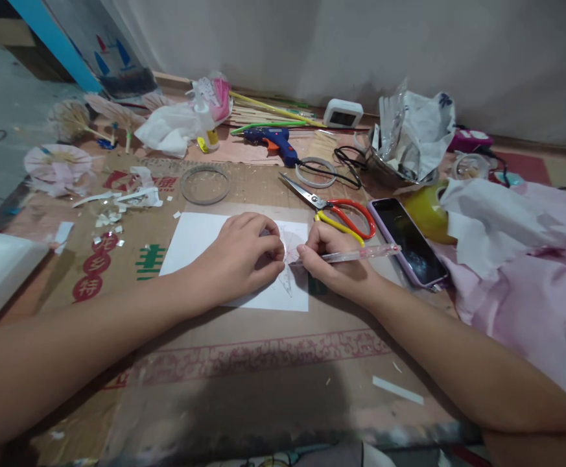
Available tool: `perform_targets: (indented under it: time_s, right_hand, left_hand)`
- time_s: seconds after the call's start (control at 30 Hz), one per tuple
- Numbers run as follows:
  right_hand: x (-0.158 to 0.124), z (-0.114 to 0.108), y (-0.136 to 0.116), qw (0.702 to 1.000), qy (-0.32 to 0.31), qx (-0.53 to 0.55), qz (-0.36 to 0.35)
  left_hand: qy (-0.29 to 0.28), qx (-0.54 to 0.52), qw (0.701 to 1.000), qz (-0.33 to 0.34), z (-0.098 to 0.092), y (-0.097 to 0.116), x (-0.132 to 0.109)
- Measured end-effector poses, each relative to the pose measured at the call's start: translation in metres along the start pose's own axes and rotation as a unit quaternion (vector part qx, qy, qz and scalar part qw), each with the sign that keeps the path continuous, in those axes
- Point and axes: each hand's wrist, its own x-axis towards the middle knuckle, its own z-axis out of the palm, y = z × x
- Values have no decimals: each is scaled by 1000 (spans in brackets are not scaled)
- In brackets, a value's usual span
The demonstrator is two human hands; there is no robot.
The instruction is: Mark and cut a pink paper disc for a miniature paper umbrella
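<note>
A sheet of white paper [190,243] lies on the flattened cardboard. My left hand [244,256] rests over it, fingers curled and fingertips together at the edge of a clear set square [286,283]. Most of that tool is hidden by the fingers, so its full shape is unclear. Thin pinkish lines fan out on the paper beside the fingertips. In my right hand [334,256] is a clear pen [360,253] with pink marks, its tip close to the left fingertips at the paper's right side.
Scissors [329,207] with red and yellow handles and a phone [406,240] lie near my right hand. Behind are a tape ring [205,184], a blue glue gun [273,141] and a filled metal bowl [394,168]. Pink fabric [526,259] covers the right side; paper scraps [110,217] lie left.
</note>
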Motion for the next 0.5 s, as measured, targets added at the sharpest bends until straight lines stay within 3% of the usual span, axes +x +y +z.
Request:
perform_targets:
  time_s: [0.27, 0.5]
  right_hand:
    - [1, -2, -4, 999, -36, 26, 22]
    - [2, 1, -1, 1000, -7, 16, 7]
  left_hand:
    - [-1, 4, 1000, 1, 1, 0, 1]
    - [-2, 12, 1000, 2, 0, 1, 0]
